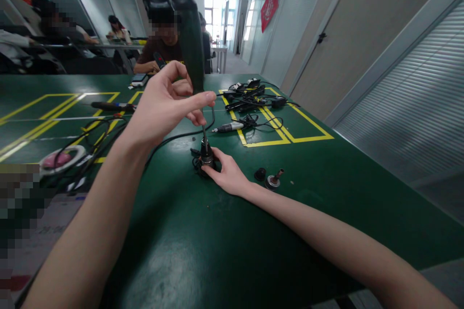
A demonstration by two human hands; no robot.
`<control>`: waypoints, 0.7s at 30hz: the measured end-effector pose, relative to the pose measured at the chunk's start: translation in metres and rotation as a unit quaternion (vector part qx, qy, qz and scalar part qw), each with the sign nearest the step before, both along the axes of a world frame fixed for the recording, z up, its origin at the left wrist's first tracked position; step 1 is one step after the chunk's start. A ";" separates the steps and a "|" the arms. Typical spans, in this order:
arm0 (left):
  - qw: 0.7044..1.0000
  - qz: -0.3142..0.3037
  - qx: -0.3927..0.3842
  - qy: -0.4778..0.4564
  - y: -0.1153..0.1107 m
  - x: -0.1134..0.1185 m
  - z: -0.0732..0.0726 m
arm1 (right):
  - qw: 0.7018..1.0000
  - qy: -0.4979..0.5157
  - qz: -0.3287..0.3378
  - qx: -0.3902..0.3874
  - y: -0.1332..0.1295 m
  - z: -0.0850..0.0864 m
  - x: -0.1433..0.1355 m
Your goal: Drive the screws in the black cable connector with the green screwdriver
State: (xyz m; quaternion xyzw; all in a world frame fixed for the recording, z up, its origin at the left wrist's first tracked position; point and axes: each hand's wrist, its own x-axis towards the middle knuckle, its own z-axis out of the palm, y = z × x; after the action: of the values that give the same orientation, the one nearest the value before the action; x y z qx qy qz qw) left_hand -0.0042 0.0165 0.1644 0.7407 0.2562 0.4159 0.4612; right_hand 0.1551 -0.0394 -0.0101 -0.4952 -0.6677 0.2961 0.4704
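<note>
My left hand (165,101) is closed round the lower body of a thick, dark electric screwdriver (192,43), its thumb stretched across the front. The tool stands nearly upright, its thin metal shaft pointing down at a small black-and-metal cylindrical part (207,156). Whether the tip sits inside that part I cannot tell. Low on the table, my right hand (228,174) pinches the cylinder between thumb and fingers. Black cord lies bunched around its base. Right of this hand are a small black cap (260,174) and a round metal piece with a stem (273,180).
On the green table (174,251), a grey pen-shaped tool (230,127) lies beyond my hands, before a heap of black cables (250,95). At left are a dark-handled tool (112,106), cords and a white ring (78,159). Across the table sits a person (159,50).
</note>
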 end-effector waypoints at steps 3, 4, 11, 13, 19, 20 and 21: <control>0.999 0.021 0.020 -0.014 0.001 -0.001 0.001 | 1.000 -0.001 0.000 0.001 0.000 0.001 0.000; 1.000 0.019 0.021 -0.008 0.001 -0.002 0.001 | 1.000 -0.001 0.000 0.001 0.000 0.001 0.000; 1.000 0.007 0.026 0.007 0.002 -0.003 0.001 | 1.000 -0.002 0.000 0.006 0.000 -0.001 0.001; 1.000 0.015 0.026 0.004 0.001 -0.001 0.001 | 1.000 -0.002 0.000 0.006 0.001 -0.001 0.001; 0.999 0.022 0.026 -0.001 -0.001 0.001 0.000 | 1.000 -0.003 0.001 0.005 0.000 0.000 0.001; 0.999 0.021 0.026 0.000 -0.001 0.001 0.000 | 1.000 -0.002 0.001 0.005 0.000 0.000 0.001; 1.000 0.018 0.025 -0.001 0.000 0.001 0.000 | 1.000 -0.002 0.000 0.005 0.000 0.000 0.001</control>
State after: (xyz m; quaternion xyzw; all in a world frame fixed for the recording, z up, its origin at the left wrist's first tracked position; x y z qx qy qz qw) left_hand -0.0034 0.0165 0.1645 0.7469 0.2586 0.4311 0.4352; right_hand 0.1560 -0.0394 -0.0101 -0.4930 -0.6706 0.2916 0.4715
